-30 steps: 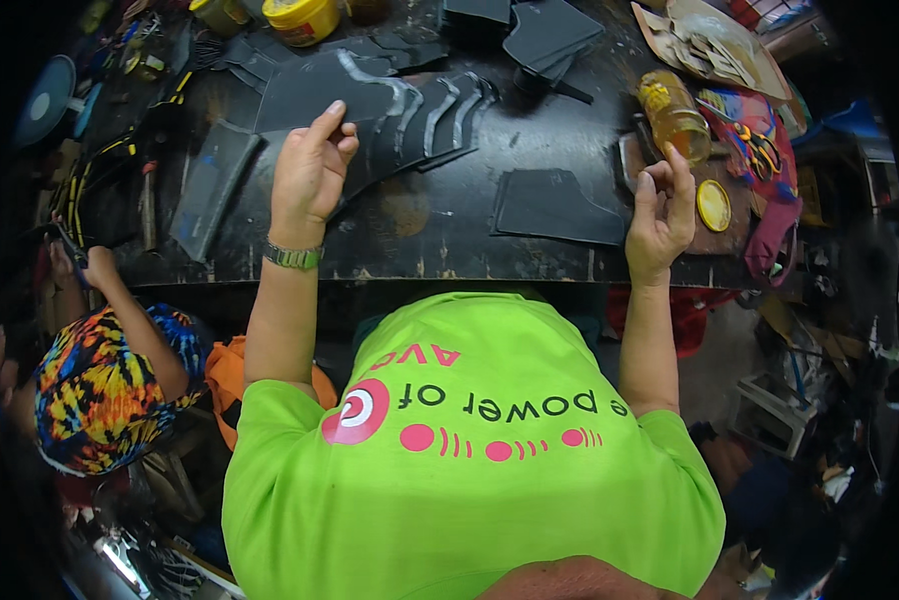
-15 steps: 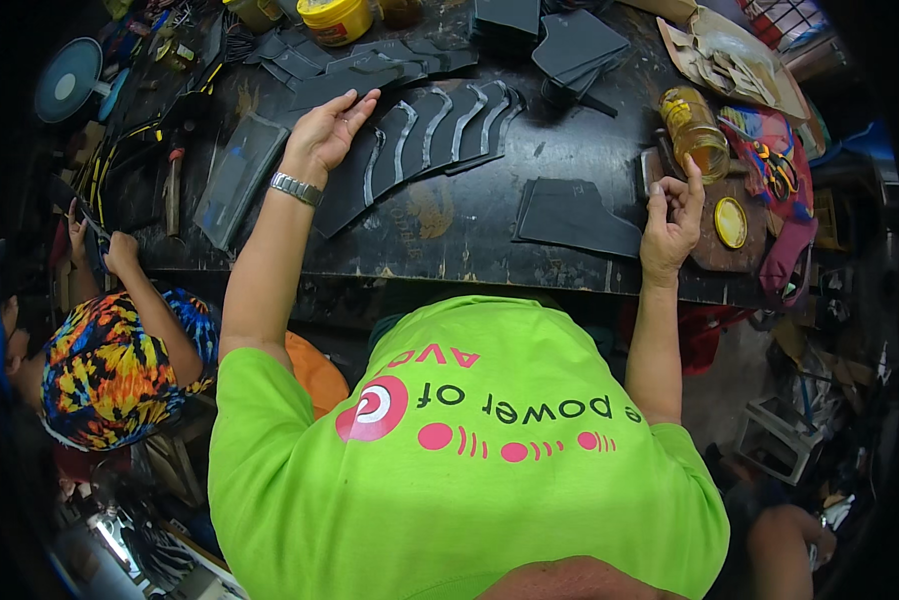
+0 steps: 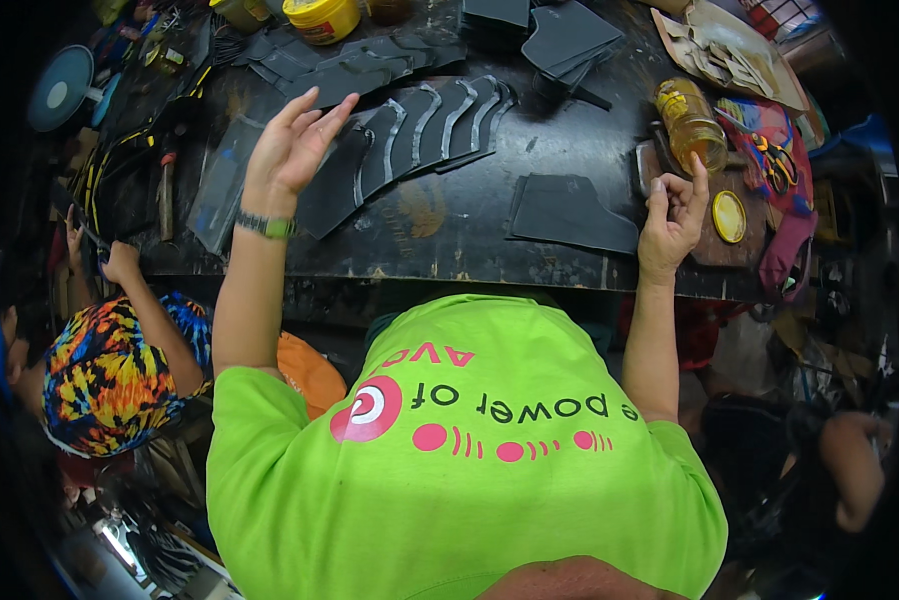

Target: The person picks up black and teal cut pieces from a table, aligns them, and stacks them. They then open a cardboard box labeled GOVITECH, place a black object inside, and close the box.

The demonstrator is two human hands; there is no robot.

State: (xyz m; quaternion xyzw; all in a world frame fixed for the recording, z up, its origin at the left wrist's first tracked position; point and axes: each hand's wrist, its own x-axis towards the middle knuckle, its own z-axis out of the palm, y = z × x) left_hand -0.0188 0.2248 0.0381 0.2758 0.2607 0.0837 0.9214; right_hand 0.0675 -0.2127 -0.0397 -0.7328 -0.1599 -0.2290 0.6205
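Note:
My left hand [image 3: 288,150], with a watch on the wrist, hovers with fingers spread over a fanned row of black cut sheet pieces [image 3: 425,125] on the dark workbench [image 3: 450,235]. It holds nothing. My right hand [image 3: 673,212] is raised at the bench's right front edge with its fingers curled in; I see nothing in it. It is just right of a single black cut piece [image 3: 570,215] and below an amber jar [image 3: 692,130].
A yellow tub [image 3: 322,15] and a stack of dark pieces [image 3: 560,35] stand at the back. A yellow lid [image 3: 730,215] and orange-handled scissors [image 3: 770,155] lie at the right. A hammer [image 3: 165,190] lies at the left. A person in a multicoloured shirt [image 3: 110,370] works at the lower left.
My left hand has lifted off the black pieces and spread its fingers. My right hand has stayed at the bench's right edge with its fingers curled.

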